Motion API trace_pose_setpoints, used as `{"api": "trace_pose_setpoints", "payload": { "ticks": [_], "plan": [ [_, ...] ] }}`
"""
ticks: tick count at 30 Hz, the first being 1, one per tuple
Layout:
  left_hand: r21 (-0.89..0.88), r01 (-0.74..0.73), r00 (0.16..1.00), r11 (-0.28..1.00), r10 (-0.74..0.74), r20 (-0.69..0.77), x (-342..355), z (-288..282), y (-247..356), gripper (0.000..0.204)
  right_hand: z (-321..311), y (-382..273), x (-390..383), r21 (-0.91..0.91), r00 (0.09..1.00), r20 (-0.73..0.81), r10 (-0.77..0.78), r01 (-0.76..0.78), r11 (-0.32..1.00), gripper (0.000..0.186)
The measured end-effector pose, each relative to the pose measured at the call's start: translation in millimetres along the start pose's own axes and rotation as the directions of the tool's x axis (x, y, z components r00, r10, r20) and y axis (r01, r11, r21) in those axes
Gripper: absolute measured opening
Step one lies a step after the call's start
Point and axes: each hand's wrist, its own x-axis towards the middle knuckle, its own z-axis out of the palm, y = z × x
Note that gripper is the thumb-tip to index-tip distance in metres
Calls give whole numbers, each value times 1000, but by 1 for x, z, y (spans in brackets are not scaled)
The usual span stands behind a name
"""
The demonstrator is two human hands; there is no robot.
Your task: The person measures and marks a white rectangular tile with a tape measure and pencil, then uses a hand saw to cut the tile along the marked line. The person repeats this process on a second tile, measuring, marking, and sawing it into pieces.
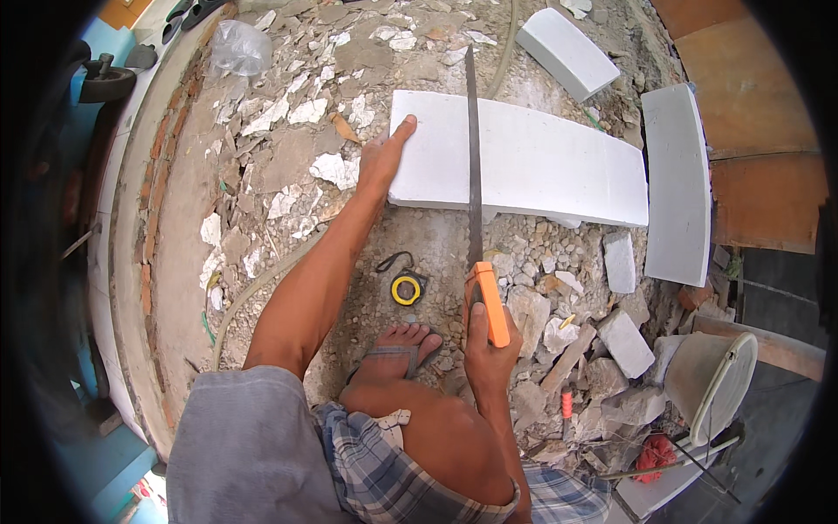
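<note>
A long white lightweight block (559, 162) lies crosswise on the rubble before me. My left hand (384, 157) grips its left end, with the thumb on the top face and the fingers out of sight behind the edge. In my right hand (491, 345) is a hand saw (475, 175), its orange handle in my closed fingers. The saw's dark blade runs away from me across the block's top, left of its middle. Whether the teeth have cut into the block, I cannot tell. Between my arms, a black and yellow tape measure (408, 286) rests on the ground near my sandalled foot (403, 345).
More white blocks lie at the far right (567, 52) and along the right side (676, 183). Broken pieces (626, 345) and stones cover the ground. A pale bucket (711, 384) leans at the lower right, near a red-handled tool (566, 403). A hose (262, 281) curves past my left arm.
</note>
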Motion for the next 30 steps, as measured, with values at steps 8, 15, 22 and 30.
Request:
{"api": "trace_pose_setpoints", "payload": {
  "ticks": [8,15,22,30],
  "plan": [
    [91,-7,999,996,10,-33,4,-2,-4,90,-5,39,-42,19,980,-63,-190,191,981,31],
    [126,-36,999,991,41,-36,7,-3,-7,94,-3,16,-13,-1,999,13,-42,42,999,29],
    [101,-47,998,994,51,-31,1,-2,-1,92,-10,44,-46,-55,987,-9,-162,161,985,22],
    [61,-34,999,998,35,-11,6,-2,-5,95,-14,31,-56,-67,994,-19,-109,108,992,34]
  ]
}}
